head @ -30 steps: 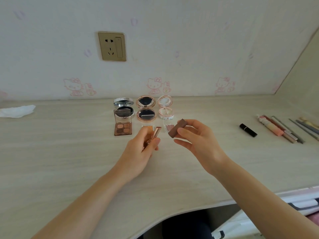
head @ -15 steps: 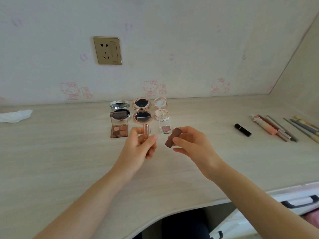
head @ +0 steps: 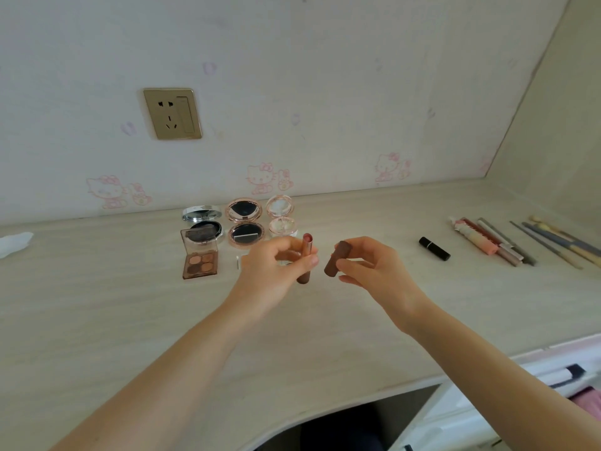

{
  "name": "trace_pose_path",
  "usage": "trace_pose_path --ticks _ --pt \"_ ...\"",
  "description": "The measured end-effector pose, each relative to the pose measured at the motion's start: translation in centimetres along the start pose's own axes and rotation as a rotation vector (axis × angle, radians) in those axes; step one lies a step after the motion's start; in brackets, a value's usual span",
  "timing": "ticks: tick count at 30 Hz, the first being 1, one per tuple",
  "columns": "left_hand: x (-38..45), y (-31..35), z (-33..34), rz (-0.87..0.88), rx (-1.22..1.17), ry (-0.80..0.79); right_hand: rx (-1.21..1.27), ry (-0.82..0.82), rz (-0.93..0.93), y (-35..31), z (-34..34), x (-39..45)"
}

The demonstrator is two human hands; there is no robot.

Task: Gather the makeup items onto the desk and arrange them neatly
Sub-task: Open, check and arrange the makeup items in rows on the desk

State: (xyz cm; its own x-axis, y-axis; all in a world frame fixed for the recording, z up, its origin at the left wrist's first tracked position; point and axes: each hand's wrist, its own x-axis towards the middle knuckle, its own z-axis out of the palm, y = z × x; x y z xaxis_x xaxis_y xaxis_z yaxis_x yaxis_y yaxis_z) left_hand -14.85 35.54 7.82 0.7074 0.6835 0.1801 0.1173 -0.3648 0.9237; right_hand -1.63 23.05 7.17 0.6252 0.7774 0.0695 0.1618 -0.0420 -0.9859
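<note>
While both hands are hovering over the counter (head: 97,320), scanning left to right: tissue (head: 14,243) is lying far left, palette (head: 199,258) and three open compacts (head: 244,221) are sitting in a row at the wall. Left hand (head: 276,271) is gripping the lipstick (head: 305,260), long axis near upright, bullet up and exposed. Right hand (head: 374,266) is pinching the cap (head: 336,259) just beside it, apart, not touching, cap tilted with its top leaning right. Likely next: cap going on, so the cap's open end needs lining up with the lipstick's axis; I cannot tell which end is open. Black lipstick (head: 434,248) and pencils (head: 520,244) are lying further right, well apart.
</note>
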Motion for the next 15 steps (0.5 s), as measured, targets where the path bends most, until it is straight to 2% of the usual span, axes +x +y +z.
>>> trace_pose_path --ticks 4,10,15 --pt "2.8 1.4 1.2 0.01 0.035 0.0 -0.039 0.052 -0.008 0.3 -1.5 1.9" --pt "8.2 1.8 3.1 0.027 0.159 0.104 -0.117 0.11 -0.009 0.6 -2.8 6.2" --pt "11.7 1.5 4.6 -0.027 0.263 0.16 -0.236 0.164 -0.013 1.3 -2.8 10.1"
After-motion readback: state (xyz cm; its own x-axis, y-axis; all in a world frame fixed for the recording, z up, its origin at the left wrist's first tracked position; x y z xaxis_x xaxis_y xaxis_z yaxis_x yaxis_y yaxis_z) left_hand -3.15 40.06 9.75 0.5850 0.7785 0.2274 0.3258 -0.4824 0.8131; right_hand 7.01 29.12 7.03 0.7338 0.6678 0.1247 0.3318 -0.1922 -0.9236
